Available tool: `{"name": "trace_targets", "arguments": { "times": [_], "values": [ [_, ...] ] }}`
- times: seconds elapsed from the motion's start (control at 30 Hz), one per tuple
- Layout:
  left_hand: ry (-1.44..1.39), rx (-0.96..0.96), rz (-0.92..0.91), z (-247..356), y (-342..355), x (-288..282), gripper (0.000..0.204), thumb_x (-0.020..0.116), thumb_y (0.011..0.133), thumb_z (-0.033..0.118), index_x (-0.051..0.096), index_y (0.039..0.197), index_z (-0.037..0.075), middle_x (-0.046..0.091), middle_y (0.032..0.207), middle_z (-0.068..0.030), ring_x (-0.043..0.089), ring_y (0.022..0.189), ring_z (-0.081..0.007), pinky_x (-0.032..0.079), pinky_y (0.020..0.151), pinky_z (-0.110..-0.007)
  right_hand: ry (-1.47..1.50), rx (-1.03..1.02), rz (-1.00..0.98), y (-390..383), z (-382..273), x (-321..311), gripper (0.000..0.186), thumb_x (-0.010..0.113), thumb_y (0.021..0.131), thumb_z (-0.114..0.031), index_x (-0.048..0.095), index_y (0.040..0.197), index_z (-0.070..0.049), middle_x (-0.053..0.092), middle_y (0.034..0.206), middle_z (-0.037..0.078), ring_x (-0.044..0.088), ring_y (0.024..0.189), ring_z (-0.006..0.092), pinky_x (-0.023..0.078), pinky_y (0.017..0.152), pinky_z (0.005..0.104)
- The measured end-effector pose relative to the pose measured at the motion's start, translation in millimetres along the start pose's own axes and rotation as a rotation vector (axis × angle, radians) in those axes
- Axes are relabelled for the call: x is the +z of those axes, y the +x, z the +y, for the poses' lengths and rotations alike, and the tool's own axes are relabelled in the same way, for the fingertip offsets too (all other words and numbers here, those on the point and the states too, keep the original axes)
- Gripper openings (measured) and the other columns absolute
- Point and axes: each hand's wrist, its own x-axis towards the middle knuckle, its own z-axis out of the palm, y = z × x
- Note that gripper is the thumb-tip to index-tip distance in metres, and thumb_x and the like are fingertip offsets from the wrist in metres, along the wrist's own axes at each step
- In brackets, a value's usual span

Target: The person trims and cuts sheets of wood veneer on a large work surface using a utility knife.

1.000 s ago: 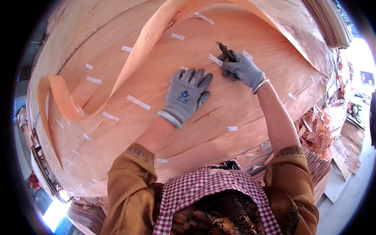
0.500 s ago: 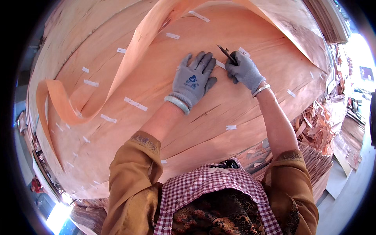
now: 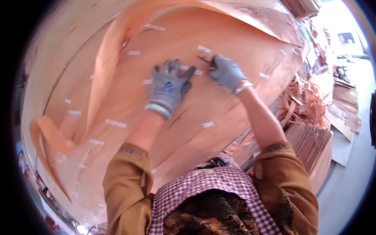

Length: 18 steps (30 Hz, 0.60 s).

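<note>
Both my hands wear grey gloves and are over a large sheet of reddish wood veneer (image 3: 231, 103). My left hand (image 3: 168, 87) rests flat on it with fingers spread, its index finger across a short white tape piece (image 3: 198, 72). To its right, my right hand (image 3: 228, 73) is closed around a dark, pointed tool (image 3: 203, 59). The tool's tip points left, just below another white tape piece (image 3: 204, 49). Motion blur and the fingers hide the tool's exact kind.
A loose veneer strip (image 3: 102, 66) curls up along the left and far side. Several tape pieces dot the sheet. Right of it lie torn veneer scraps (image 3: 301, 100) and a stack of veneer sheets (image 3: 307, 147). A checked apron (image 3: 188, 184) covers my front.
The whole view has shifted, so the sheet appears further left. Against the sheet, my right hand and the tool have moved right and a little nearer. My left hand stays flat.
</note>
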Motion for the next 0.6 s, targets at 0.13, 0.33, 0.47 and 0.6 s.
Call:
{"name": "trace_targets", "arguments": {
  "times": [0.13, 0.33, 0.47, 0.6],
  "values": [
    [0.061, 0.118, 0.064, 25.2, -10.6, -9.3, 0.049, 0.051, 0.092, 0.042, 0.05, 0.138, 0.025, 0.043, 0.144, -0.0126, 0.038, 0.132, -0.0325, 0.024, 0.109, -0.059, 0.589, 0.185, -0.036, -55.2, 34.4, -26.4, 0.016, 0.059, 0.089, -0.015, 0.058, 0.097, -0.001, 0.06, 0.075, 0.005, 0.06, 0.061, 0.0113, 0.048, 0.048, 0.0274],
    [-0.138, 0.041, 0.234, 47.5, -20.4, 17.1, 0.063, 0.045, 0.093, 0.045, 0.041, 0.143, 0.007, 0.033, 0.152, -0.0151, 0.027, 0.142, -0.0299, 0.013, 0.116, -0.051, 0.664, 0.233, -0.104, -140.0, 60.4, -25.7, 0.028, 0.056, 0.094, -0.012, 0.06, 0.116, 0.005, 0.065, 0.088, 0.008, 0.061, 0.068, 0.0139, 0.05, 0.063, 0.0251],
    [-0.081, -0.142, 0.148, 20.5, -16.1, 26.7, 0.068, 0.043, 0.093, 0.048, 0.037, 0.145, 0.005, 0.032, 0.153, -0.0156, 0.026, 0.143, -0.0302, 0.012, 0.117, -0.049, 0.774, 0.273, -0.097, -161.5, 84.1, -19.6, 0.025, 0.056, 0.095, -0.01, 0.061, 0.114, 0.004, 0.065, 0.093, 0.008, 0.06, 0.073, 0.013, 0.049, 0.068, 0.0246],
    [-0.079, -0.109, 0.16, 27.2, -6.3, 26.5, 0.068, 0.043, 0.093, 0.048, 0.038, 0.144, 0.004, 0.031, 0.153, -0.0165, 0.025, 0.143, -0.0317, 0.013, 0.116, -0.049, 0.808, 0.167, -0.145, -150.6, 121.2, -15.5, 0.023, 0.055, 0.094, -0.008, 0.061, 0.113, 0.004, 0.063, 0.091, 0.007, 0.06, 0.073, 0.0122, 0.049, 0.067, 0.0242]
  ]
}}
